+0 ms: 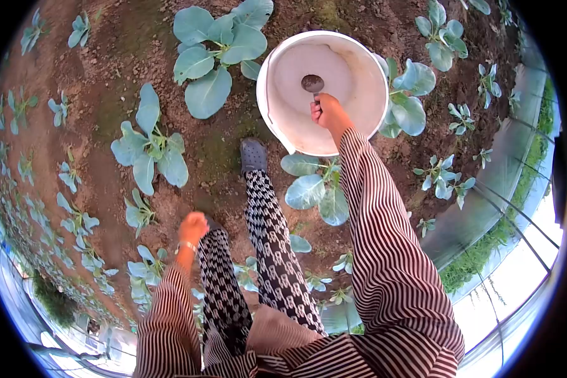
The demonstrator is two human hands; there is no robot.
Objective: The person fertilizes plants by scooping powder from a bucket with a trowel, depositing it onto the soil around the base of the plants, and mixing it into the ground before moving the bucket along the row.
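Note:
My right hand (329,114) is wrapped round the handle of a metal spoon (312,84), inside a white bucket (274,120). The spoon's round bowl looks dark, and I cannot tell whether anything lies in it. Pale grey-white covers the bucket's bottom; whether it is granules or bare plastic is unclear. My left hand (194,228) is closed in a fist beside my leg, away from the bucket. What it holds, if anything, is hidden by the fingers. A broad-leaved cabbage-like plant (219,50) grows left of the bucket, and another (321,192) sits just below it.
Brown soil (201,145) carries rows of similar plants, with a large one (150,151) to the left. My foot in a grey clog (253,155) stands close to the bucket. Clear plastic sheeting (479,189) and a grass strip (491,242) border the right side.

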